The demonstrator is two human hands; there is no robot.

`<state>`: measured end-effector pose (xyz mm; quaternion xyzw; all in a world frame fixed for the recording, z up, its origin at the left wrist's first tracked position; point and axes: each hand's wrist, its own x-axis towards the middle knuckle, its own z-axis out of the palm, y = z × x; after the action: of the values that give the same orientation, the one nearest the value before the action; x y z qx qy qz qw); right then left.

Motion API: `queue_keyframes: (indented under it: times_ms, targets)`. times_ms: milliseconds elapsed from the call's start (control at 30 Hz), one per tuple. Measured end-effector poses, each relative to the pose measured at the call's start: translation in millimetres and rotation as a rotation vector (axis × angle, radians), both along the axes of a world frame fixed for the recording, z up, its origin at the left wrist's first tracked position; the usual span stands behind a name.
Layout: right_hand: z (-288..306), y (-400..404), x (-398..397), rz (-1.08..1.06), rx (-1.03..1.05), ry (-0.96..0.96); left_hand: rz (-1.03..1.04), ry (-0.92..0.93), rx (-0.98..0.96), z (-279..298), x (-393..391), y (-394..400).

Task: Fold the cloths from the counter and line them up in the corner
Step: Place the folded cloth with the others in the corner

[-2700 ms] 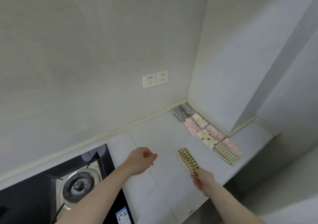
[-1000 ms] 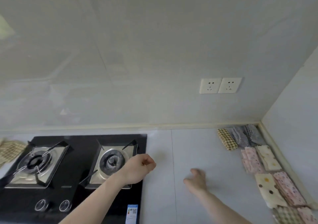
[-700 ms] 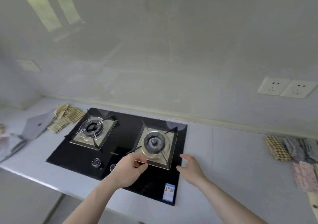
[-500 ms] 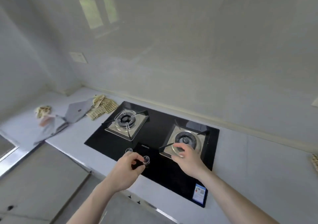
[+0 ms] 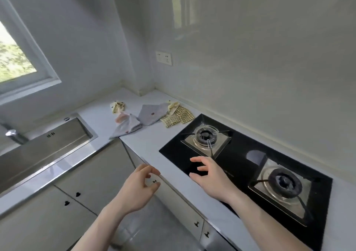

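Currently over near-left edge of black hob (image 5: 244, 166): right hand (image 5: 210, 175), grip spread, fingers straight, holding nothing. Left hand (image 5: 137, 190) off hob's left, past counter (image 5: 146, 140) edge, grip loosely curled, empty. Beyond hob's far-left corner, unfolded cloths on counter: yellow checked cloth (image 5: 176, 116) just beside hob, grey cloth (image 5: 152, 113) overlapping it, second grey cloth (image 5: 126, 127) further left at counter edge, cream spotted cloth (image 5: 117, 106) behind. Steel sink (image 5: 40, 146) far left of hob.
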<state>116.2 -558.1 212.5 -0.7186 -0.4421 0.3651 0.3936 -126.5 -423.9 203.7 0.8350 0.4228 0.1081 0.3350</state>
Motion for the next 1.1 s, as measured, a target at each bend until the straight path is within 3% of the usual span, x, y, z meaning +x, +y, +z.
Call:
queue_keyframes:
  times_ms: [633,967,1100]
  targets:
    - [-21,264,-31,0.24,-0.049,-0.013,0.305,-0.013,-0.104,-17,-66,213]
    - [-36,323,-24,0.071,-0.136,-0.063,0.211,0.111,-0.162,-77,-52,395]
    - [-45,352,-42,-0.056,-0.181,-0.032,0.207,0.164,-0.283,-107,-45,470]
